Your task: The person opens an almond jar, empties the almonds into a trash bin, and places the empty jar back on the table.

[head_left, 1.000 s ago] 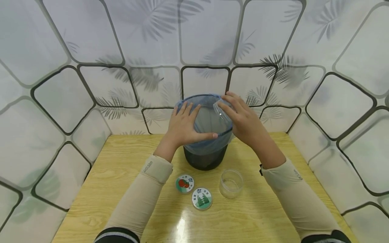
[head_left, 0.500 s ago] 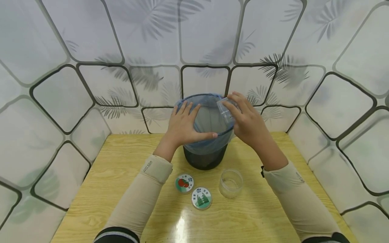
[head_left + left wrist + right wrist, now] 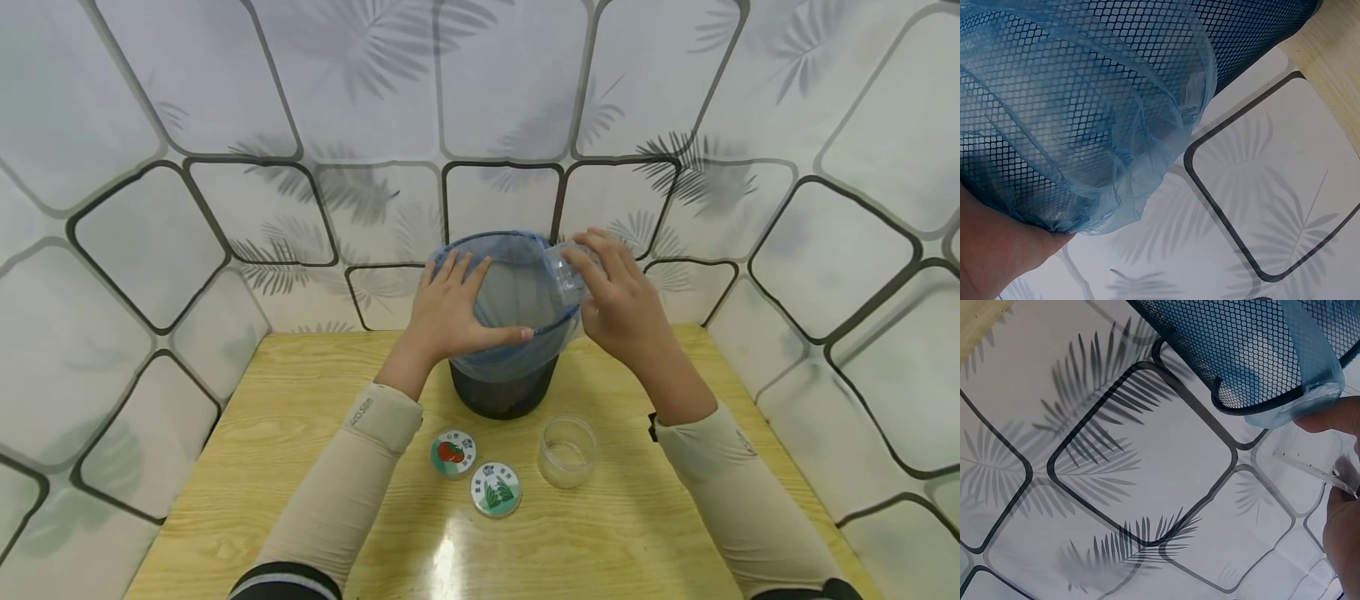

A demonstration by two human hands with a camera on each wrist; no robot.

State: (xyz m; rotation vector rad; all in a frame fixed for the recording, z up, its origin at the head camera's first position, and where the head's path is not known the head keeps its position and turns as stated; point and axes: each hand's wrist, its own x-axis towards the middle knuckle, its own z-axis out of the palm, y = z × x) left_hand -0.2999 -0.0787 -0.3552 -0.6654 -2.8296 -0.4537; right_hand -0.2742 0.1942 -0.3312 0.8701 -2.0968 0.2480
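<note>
A black mesh wastebasket (image 3: 501,398) stands at the back of the table, lined with a translucent blue bag (image 3: 498,364) folded over its rim. My left hand (image 3: 444,323) rests spread across the basket's left rim, thumb stretched along the front edge. In the left wrist view, part of that hand lies against the bunched bag edge (image 3: 1125,194). With its fingers and thumb, my right hand (image 3: 618,302) grips a small clear plastic container (image 3: 564,273) tilted at the right rim. Small dark specks show on the container's wall (image 3: 1300,461) in the right wrist view.
In front of the basket, an empty-looking clear round jar (image 3: 567,452) stands on the wooden table (image 3: 337,508). Two round lids lie left of it, one with a tomato picture (image 3: 453,452), one with green leaves (image 3: 496,489). Patterned walls (image 3: 502,83) enclose the back and sides.
My right hand has shifted rightward, bringing the clear container from inside the basket's mouth toward and over the right rim. My left hand stays in place on the rim.
</note>
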